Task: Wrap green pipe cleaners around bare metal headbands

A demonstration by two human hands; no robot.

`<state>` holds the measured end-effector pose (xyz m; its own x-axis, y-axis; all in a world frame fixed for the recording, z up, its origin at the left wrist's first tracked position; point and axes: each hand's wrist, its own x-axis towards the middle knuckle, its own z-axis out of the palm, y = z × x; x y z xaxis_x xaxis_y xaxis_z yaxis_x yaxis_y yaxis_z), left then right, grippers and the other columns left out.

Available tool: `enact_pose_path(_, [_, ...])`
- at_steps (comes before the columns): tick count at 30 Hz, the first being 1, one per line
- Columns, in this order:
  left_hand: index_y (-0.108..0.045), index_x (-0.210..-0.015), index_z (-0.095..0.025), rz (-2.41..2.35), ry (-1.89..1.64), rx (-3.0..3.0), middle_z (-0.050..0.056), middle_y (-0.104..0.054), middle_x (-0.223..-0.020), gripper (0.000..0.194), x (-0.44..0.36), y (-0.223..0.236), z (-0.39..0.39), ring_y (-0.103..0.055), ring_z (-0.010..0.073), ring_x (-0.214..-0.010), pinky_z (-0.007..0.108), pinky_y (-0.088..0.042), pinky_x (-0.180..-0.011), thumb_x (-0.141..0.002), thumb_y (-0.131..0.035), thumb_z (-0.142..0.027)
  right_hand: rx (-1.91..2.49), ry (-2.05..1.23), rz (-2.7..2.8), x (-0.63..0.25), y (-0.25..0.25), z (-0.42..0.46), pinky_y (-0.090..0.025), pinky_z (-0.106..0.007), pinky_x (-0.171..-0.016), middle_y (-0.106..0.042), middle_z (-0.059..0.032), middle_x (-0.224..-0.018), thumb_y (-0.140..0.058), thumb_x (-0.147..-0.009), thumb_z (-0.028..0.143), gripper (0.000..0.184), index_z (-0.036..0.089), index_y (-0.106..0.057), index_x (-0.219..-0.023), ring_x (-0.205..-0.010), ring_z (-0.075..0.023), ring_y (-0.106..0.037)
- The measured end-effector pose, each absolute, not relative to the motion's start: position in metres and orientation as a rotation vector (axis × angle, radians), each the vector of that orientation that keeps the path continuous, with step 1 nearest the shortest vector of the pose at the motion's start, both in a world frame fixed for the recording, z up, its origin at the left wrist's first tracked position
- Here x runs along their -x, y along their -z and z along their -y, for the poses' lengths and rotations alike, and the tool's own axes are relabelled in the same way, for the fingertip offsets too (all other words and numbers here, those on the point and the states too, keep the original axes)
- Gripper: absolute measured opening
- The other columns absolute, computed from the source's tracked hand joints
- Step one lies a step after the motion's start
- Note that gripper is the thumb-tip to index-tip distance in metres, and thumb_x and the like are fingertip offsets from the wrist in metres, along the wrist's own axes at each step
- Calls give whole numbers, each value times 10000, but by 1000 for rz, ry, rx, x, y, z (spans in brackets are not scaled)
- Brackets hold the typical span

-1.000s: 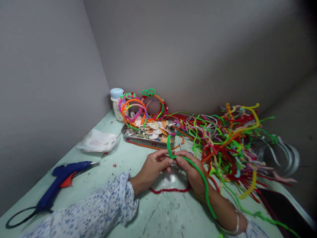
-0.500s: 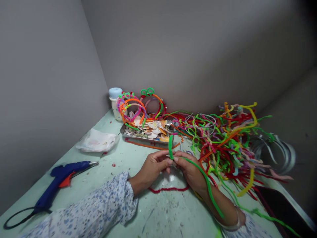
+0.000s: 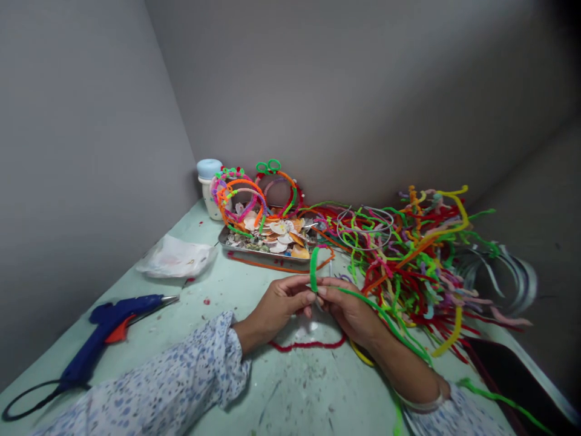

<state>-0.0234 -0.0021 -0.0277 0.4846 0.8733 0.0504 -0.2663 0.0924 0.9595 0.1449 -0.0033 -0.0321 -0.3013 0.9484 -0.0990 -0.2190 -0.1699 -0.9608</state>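
Between my fingertips stands a short curved band covered in green fuzz point(image 3: 314, 270). My left hand point(image 3: 279, 306) is closed, pinching the foot of this band between thumb and fingers. Close beside it, my right hand point(image 3: 351, 312) pinches a long green pipe cleaner point(image 3: 381, 312) where it meets the band. The pipe cleaner's loose tail runs back over my right wrist. Most of what lies inside the grip is hidden by my fingers. A red pipe cleaner point(image 3: 308, 346) lies on the table under my hands.
A blue glue gun point(image 3: 106, 330) and a plastic bag point(image 3: 178, 257) lie left. Behind stand a metal tray point(image 3: 272, 259) of shells, decorated headbands point(image 3: 242, 184) and a lidded bottle point(image 3: 210, 191). At right are a pipe cleaner heap point(image 3: 408, 260), bare hoops point(image 3: 521, 278) and a dark flat object point(image 3: 512, 378).
The green pipe cleaner's tail has swung outward to the right along my right forearm. Both hands keep their pinch in nearly the same place. The whole view has shifted slightly.
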Motion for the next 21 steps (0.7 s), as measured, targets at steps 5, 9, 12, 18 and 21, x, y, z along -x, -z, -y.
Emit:
enact_pose_path(5, [-666,-1171,-169,-638,-927,-1185,68,-698,-828,408,24,28,2,-526,85,-576,215,-395,-569,-798,-679,-333,940,-1702,1085,-147,32,3,-347,-225,-578,-563,28,-625,-705,-740,288,125,169,-676,-766,-576,-99,-463])
enact_pose_path(9, [-665,-1174,-168,-620,-922,-1180,52,-680,-799,405,24,29,2,-518,84,-574,213,-397,-565,-793,-687,-302,913,-1727,1081,-148,33,3,-344,-226,-582,-573,27,-622,-712,-735,286,124,167,-677,-742,-576,-96,-469])
enact_pose_path(12, [-668,-1167,-166,-613,-920,-1170,52,-677,-805,393,23,28,3,-517,89,-586,220,-401,-576,-796,-685,-294,902,-1744,1098,-149,34,2,-350,-232,-588,-581,22,-624,-706,-733,294,131,169,-673,-715,-581,-102,-474])
enact_pose_path(18, [-677,-1151,-172,-603,-917,-1154,60,-682,-817,386,22,26,4,-533,103,-615,233,-410,-601,-792,-690,-316,935,-1739,1098,-149,33,2,-357,-233,-566,-577,18,-613,-709,-719,303,137,169,-684,-733,-564,-108,-471])
enact_pose_path(21, [-677,-1152,-173,-598,-917,-1165,59,-684,-799,388,22,26,5,-545,111,-623,244,-419,-622,-794,-688,-322,945,-1763,1072,-149,33,2,-361,-227,-551,-585,16,-617,-712,-715,293,144,168,-699,-787,-557,-106,-481])
